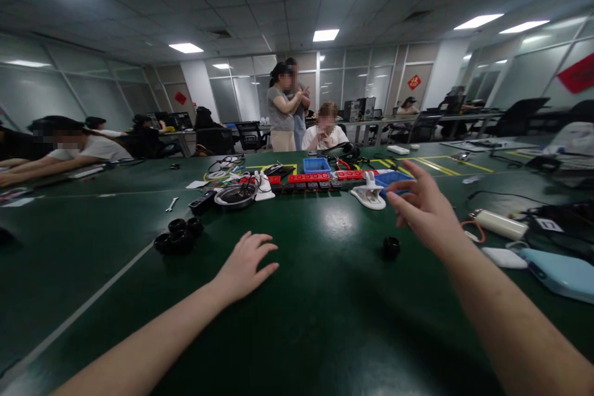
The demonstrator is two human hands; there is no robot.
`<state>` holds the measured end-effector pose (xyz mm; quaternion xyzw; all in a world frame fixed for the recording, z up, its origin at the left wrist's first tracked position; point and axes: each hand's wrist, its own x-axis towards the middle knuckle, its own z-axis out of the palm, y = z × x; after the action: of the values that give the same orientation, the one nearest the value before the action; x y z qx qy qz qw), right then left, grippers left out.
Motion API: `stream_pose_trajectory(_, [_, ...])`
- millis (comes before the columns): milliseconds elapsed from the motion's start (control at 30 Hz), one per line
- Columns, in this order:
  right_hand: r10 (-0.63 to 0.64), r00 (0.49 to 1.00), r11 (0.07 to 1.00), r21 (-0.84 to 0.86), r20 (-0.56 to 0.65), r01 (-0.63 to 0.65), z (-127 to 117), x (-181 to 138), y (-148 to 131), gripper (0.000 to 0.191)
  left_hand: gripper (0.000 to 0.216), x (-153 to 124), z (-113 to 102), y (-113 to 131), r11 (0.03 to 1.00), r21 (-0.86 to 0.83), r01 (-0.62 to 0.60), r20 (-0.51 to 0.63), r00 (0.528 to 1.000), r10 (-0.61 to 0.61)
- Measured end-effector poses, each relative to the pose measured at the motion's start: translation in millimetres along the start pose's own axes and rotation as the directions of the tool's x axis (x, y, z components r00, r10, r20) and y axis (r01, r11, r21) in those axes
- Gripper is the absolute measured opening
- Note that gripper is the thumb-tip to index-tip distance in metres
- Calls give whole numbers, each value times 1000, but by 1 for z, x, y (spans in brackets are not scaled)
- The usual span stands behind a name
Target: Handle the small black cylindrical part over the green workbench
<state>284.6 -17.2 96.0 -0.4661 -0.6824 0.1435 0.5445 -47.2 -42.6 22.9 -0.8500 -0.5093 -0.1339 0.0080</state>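
Observation:
My left hand (245, 267) rests low over the green table (297, 334), fingers apart and holding nothing. To its left sits a cluster of several small black round cups (179, 238), apart from the hand. My right hand (424, 207) is raised above the table with its fingers spread and nothing in them. A single black cup (391, 247) of the same look stands on the table, below and left of my right hand, not touching it. Just beyond the right fingers is a white clip-like stand (370, 193); whether they touch it I cannot tell.
Across the middle lie red power strips (309, 177), a blue tray (316, 166), a round black-rimmed dish (235, 195) and cables. A small wrench (172, 204) lies left. At right are a cream cylinder (499, 224) and a light-blue case (561, 273). People sit and stand beyond.

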Motion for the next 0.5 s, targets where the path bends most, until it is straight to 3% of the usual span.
stream_pose_trajectory(100, [257, 965, 934, -268, 53, -234, -24, -11, 43, 72, 37, 11, 13, 33, 983, -128, -129, 71, 988, 139])
stream_pose_trajectory(200, [495, 857, 811, -431, 145, -395, -28, -37, 82, 80, 39, 22, 23, 55, 954, -246, -172, 83, 977, 197])
stream_pose_trajectory(300, [541, 800, 808, -424, 261, -408, -19, -57, 102, 80, 40, 30, 33, 65, 926, -339, -166, 64, 978, 199])
stream_pose_trajectory(400, [534, 802, 803, -456, 268, -383, -9, -62, 109, 69, 42, 33, 42, 67, 907, -399, -135, 54, 984, 171])
stream_pose_trajectory(500, [504, 815, 810, -485, 286, -330, -2, -53, 113, 45, 42, 32, 46, 66, 893, -438, -105, 33, 991, 133])
